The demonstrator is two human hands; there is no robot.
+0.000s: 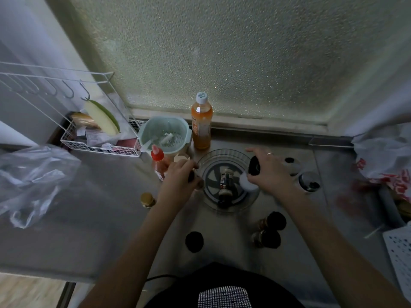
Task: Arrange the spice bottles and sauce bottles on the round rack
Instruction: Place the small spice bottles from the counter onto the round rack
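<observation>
A clear round rack [222, 155] sits mid-counter with one dark spice bottle [225, 182] lying flat in its centre. My left hand [180, 176] is at the rack's left rim, closed around a small dark-capped bottle [191, 177]. Over the right rim, my right hand [270, 172] grips a black-capped bottle [254, 166], with a white-topped container [248, 182] just under its fingers. A red sauce bottle [159, 162] stands left of the rack and a tall orange bottle [201, 123] behind it. Black-capped jars [275, 220], [266, 238], [194, 241] stand nearer me, and a gold-lidded jar [147, 200] to the left.
Behind the rack are a pale green colander bowl [165, 135] and a white wire basket [100, 147] holding food. A clear plastic bag [29, 181] lies at left, another printed bag [387, 161] at right. Two lidded jars [309, 181], [291, 165] stand right of the rack. Frosted window behind.
</observation>
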